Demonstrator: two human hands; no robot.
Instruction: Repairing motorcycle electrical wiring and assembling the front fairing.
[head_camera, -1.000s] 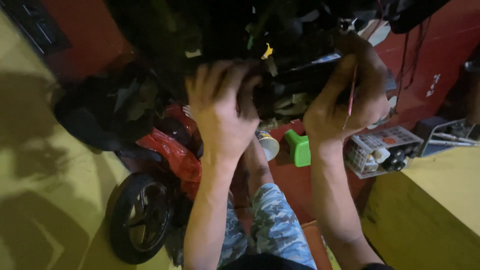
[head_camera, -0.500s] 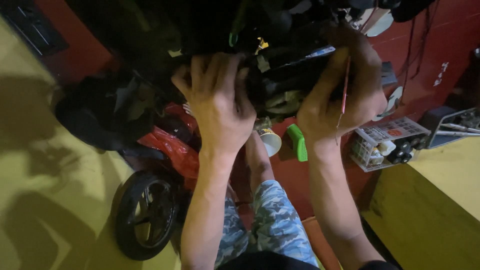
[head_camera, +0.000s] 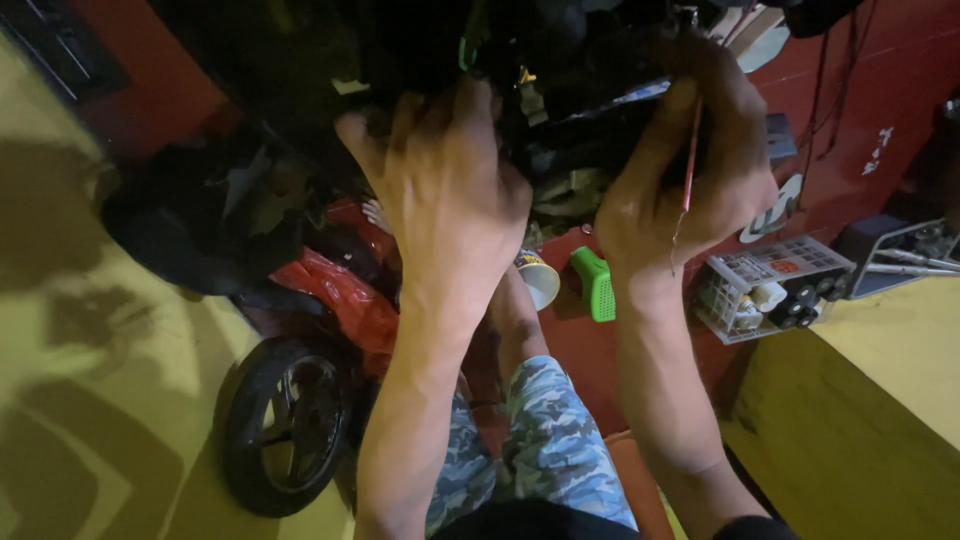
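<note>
Both arms raised, forearms near parallel. Left hand (head_camera: 450, 190) back to camera, fingers curled forward, grip unclear. Right hand (head_camera: 690, 170) beside it, fingers curled closed.
</note>
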